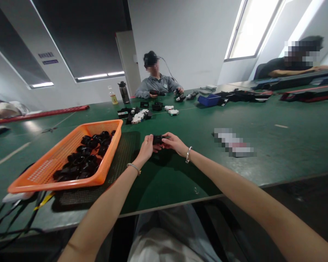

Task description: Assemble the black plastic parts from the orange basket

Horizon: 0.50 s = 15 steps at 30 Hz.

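Note:
Between my two hands, just above the green table, is a small black plastic part. My left hand grips its left end, with the fingers wrapped round it. At the other end, the fingers of my right hand close on the same part. Its exact kind is too small and too covered by fingers to make out. To the left of my hands stands an orange plastic basket with several glossy black, rounded plastic parts in it.
Beyond my hands lie several black and white parts. A blue bin stands farther right, and a blurred flat item lies nearer. Across the table sits a person in grey, beside a dark bottle. Cables hang at the left edge.

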Motion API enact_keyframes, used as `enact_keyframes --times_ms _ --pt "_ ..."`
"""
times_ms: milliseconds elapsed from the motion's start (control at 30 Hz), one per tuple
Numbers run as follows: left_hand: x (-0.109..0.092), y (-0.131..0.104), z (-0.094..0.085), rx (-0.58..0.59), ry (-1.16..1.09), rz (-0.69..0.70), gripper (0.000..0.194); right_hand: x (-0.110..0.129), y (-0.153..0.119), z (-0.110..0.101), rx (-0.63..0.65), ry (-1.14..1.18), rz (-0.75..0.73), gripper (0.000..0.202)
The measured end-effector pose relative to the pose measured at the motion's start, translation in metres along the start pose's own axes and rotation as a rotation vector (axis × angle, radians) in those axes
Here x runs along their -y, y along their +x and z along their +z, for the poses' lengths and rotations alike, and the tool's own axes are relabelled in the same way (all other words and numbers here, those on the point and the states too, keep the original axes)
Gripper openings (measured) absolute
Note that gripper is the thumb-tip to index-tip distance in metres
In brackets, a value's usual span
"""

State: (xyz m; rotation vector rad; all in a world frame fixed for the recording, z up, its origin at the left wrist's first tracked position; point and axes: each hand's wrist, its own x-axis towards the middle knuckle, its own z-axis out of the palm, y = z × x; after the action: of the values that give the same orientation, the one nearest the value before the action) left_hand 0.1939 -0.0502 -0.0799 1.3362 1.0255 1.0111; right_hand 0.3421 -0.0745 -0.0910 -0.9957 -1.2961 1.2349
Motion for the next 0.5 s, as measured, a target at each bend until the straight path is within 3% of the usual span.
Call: enact_keyframes --times_ms 100,233,500 --pt "0.0018 -0.0022 0.0005 0.021 0.125 0.078 0.025 -0.0001 0.0008 -0.0021 -0.045 -0.093 -0.106 0.032" --pt "0.0048 0.0014 0.0005 0.054 0.101 0.045 0.014 0.0005 0.0013 -0.0063 -0.069 -0.239 -0.205 0.034" --pt "0.0092 0.0046 -0.0043 0.120 0.043 0.010 0.016 -0.0037 0.0013 -0.0079 -0.104 -0.390 -0.240 0.035"
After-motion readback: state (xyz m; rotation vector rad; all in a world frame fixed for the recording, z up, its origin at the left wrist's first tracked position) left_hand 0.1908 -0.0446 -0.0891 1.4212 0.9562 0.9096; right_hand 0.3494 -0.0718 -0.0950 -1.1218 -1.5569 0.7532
